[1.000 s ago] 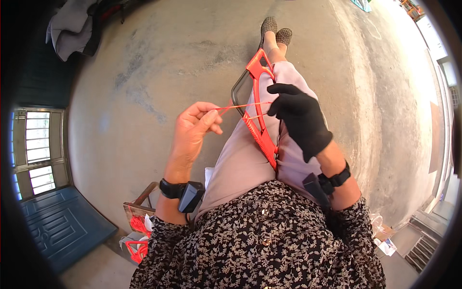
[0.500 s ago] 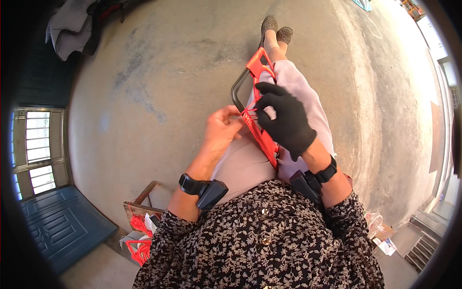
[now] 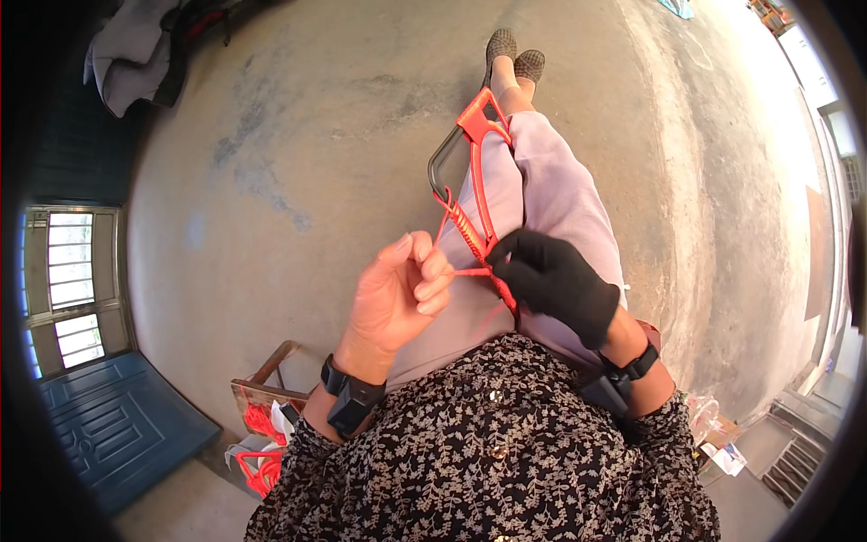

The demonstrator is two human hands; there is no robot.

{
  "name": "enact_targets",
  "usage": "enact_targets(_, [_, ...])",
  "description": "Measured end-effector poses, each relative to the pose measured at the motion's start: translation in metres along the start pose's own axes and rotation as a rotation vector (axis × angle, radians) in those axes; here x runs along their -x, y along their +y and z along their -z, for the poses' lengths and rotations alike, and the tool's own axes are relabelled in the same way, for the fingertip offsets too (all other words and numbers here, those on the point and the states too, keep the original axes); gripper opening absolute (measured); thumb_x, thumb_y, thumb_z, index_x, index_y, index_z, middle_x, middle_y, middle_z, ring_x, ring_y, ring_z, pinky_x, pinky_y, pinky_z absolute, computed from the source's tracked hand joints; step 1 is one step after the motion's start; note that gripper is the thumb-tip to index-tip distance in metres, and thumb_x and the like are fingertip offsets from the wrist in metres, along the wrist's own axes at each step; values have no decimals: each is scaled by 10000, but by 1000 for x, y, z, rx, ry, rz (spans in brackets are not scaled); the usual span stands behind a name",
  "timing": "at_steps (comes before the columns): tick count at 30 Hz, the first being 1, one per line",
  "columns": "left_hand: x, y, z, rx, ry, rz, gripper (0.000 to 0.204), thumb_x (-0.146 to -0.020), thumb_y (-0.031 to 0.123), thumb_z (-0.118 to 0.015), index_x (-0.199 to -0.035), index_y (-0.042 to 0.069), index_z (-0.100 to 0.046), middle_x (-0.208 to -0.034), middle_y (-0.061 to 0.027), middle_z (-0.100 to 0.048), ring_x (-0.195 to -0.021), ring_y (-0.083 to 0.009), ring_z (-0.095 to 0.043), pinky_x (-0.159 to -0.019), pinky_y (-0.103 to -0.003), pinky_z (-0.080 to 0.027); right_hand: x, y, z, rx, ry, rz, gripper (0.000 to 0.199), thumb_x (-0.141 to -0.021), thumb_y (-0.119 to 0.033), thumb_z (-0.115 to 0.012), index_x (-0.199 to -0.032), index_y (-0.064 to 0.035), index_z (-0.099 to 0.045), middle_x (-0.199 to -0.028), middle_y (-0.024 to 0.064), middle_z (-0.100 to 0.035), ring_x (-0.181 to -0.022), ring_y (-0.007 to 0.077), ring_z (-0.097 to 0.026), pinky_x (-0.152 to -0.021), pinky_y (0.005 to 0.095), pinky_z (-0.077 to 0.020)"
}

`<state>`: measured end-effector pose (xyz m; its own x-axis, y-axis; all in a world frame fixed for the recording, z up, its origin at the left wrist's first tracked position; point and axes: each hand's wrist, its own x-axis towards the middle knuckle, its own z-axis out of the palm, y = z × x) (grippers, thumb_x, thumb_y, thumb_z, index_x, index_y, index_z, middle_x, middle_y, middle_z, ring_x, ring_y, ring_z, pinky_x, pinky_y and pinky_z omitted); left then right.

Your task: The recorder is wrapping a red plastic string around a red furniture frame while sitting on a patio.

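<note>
A red strap-like frame (image 3: pixel 473 125) with a bent dark metal bar (image 3: pixel 439 163) lies lengthwise over my thighs. Red cord is wound in tight turns along its lower side (image 3: pixel 470 230). My left hand (image 3: pixel 397 294), bare, has its fingers curled on a thin red cord (image 3: pixel 470 272) that stretches across to the frame. My right hand (image 3: pixel 562 285), in a black glove, closes its thumb and fingertips at the frame's wound side, where the cord meets it. The glove hides exactly what those fingertips grip.
Beside my left elbow, a wooden stool or chair (image 3: pixel 269 384) stands near more red corded pieces (image 3: pixel 260 465). Clear plastic and papers (image 3: pixel 718 443) lie at my right. A blue panelled door (image 3: pixel 122 425) is at left, and concrete floor (image 3: pixel 316 163) spreads ahead.
Both hands have come down toward my lap. My left hand has drawn away from the frame, pulling the red cord taut. The gloved hand has shifted lower along the wound side.
</note>
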<state>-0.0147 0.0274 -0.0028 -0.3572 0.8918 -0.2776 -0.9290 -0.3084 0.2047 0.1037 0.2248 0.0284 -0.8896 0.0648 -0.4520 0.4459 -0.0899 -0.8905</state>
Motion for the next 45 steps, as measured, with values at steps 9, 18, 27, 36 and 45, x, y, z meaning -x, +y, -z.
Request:
enact_targets(9, [35, -10, 21, -384, 241, 62, 223, -976, 264, -511, -873, 66, -522, -583, 22, -405, -472, -76, -353, -416, -216, -339, -42, 24, -15, 244, 185, 1, 351, -823, -233, -688, -1111, -59, -589, -708, 70, -608, -664, 135, -590, -612, 298, -473])
enact_targets(18, [25, 14, 10, -804, 296, -134, 169, -979, 186, -502, -983, 34, -578, -717, -37, -582, -509, -73, -461, -473, -224, -439, -22, 22, -17, 254, 211, -68, 448, -793, -251, -721, -1172, -82, -552, -811, 111, -655, -761, 187, -646, -689, 335, -509])
enact_targets(27, [-39, 15, 12, -876, 219, -262, 276, -947, 170, -588, -1166, 2, -597, -862, -11, -594, -664, -56, -532, -564, -208, -473, -21, 38, -18, 664, 168, 156, 401, -822, -237, -700, -1160, -114, -522, -854, 105, -658, -758, 268, -671, -676, 365, -522])
enact_targets(36, [-37, 14, 23, -989, 207, -262, 250, -929, 159, -609, -1103, -20, -624, -677, 38, -499, -541, -42, -413, -519, -224, -450, -28, 49, -19, 636, 187, 248, 347, -804, -215, -703, -1093, -116, -539, -814, 106, -662, -764, 292, -671, -672, 384, -523])
enact_targets(45, [-25, -2, 24, -1038, 349, -266, 188, -937, 174, -603, -981, -8, -620, -638, 32, -514, -487, -33, -416, -455, -212, -422, -30, 45, -19, 588, 165, 190, 355, -804, -196, -707, -1101, -96, -540, -814, 103, -676, -712, 247, -682, -661, 356, -529])
